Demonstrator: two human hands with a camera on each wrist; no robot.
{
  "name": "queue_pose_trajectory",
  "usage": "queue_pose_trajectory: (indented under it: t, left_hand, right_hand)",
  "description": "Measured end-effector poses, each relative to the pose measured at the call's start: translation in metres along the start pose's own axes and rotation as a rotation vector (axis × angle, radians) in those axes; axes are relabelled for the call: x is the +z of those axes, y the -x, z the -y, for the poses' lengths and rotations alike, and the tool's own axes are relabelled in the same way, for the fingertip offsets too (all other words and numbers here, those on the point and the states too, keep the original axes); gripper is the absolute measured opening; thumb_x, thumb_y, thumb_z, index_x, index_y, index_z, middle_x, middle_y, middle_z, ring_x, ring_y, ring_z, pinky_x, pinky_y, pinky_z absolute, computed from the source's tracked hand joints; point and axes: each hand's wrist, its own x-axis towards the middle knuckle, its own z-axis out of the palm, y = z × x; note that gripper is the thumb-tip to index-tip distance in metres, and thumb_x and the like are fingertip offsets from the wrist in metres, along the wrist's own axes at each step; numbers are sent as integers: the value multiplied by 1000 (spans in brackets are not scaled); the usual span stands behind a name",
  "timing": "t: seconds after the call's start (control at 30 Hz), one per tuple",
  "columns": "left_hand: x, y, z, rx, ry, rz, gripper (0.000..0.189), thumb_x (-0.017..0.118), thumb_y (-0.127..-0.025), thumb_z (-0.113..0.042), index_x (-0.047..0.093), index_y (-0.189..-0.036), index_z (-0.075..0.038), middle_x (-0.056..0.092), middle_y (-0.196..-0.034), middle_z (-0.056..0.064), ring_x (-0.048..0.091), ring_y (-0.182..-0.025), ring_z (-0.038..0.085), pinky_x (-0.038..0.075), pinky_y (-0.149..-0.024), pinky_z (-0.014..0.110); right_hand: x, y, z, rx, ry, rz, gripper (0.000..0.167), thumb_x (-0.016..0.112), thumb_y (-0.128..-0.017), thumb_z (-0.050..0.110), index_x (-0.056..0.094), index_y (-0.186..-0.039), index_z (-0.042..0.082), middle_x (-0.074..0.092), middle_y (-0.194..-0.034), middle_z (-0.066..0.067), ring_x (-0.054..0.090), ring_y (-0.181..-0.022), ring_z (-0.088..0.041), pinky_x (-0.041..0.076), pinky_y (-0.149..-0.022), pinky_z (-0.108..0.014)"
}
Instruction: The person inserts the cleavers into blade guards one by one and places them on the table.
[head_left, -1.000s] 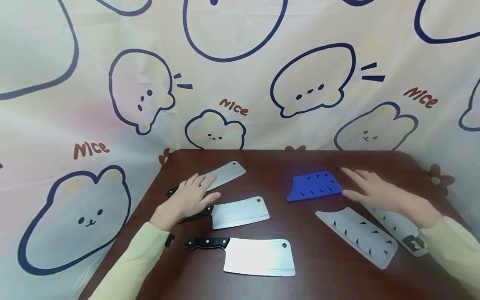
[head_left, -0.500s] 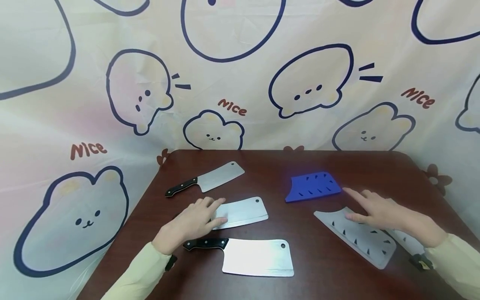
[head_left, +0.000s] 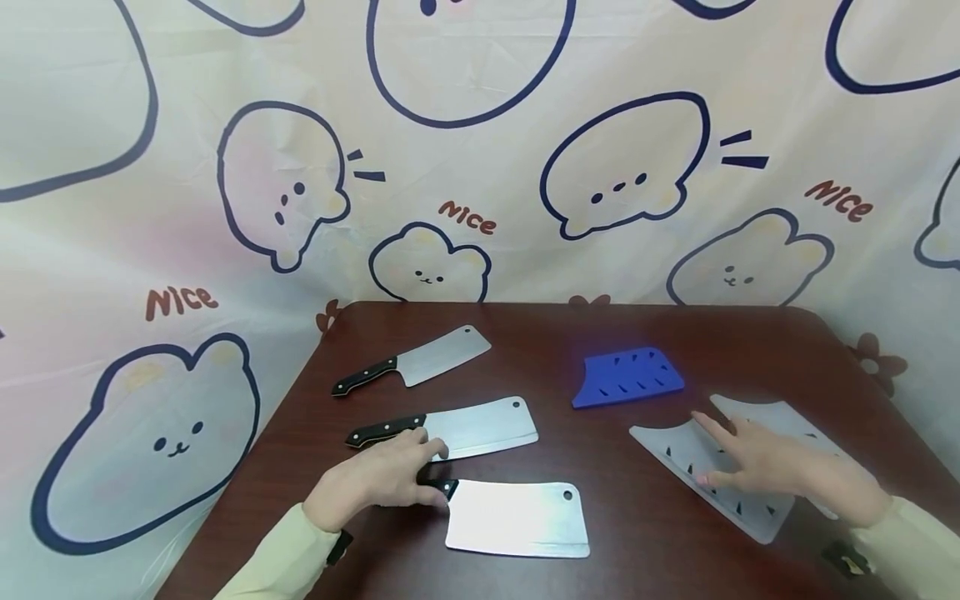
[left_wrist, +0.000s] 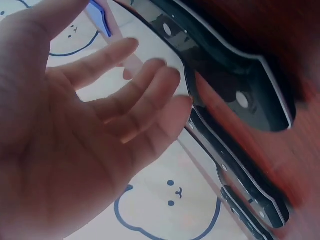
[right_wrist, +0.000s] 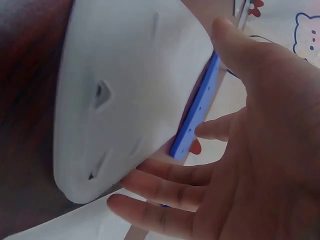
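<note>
In the head view my left hand (head_left: 375,477) is over the black handle of the nearest cleaver (head_left: 517,520), fingers loosely bent. The left wrist view shows a gap between the fingers and that black handle (left_wrist: 220,70). The middle cleaver (head_left: 483,427) lies just beyond the hand. On the right, my right hand (head_left: 780,467) hovers above a white perforated blade sheath (head_left: 671,446), fingers spread and holding nothing. Its palm and loose fingers show beside the white sheath (right_wrist: 125,90) in the right wrist view. Part of this sheath is hidden under the hand.
A third cleaver (head_left: 446,354) lies farthest back on the left. The blue sheath (head_left: 628,379) lies at the back right, and a second white sheath (head_left: 772,414) is partly behind my right hand. All rest on a dark brown table (head_left: 540,329) against a printed cloth.
My left hand has come nearer, from the far cleaver past the middle one to the nearest handle. The right hand has moved nearer too, over the white sheath. Cleavers and sheaths have stayed put.
</note>
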Motion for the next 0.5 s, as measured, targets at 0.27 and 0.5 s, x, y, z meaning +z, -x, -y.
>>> queue_pose_trajectory:
  t: [0.27,0.5]
  left_hand:
    - [5,-1,-5,-24,-35,87,52,85,-69,-48,65,-106,-18,54,-91,-3,48,-81,11,45,-66,29]
    - [6,-8,-7,-30,-60,154,31,81,-79,-32,64,-100,-18,57,-88,-5,50,-78,10,47,-70,30]
  right_hand:
    - [4,-1,5,69,39,49,121,70,-65,75,20,-154,10,31,-138,-45,48,-114,-57,49,-77,-65]
    - [2,-3,8,105,10,53,131,77,-59,71,14,-154,7,31,-137,-46,52,-106,-51,50,-77,-63]
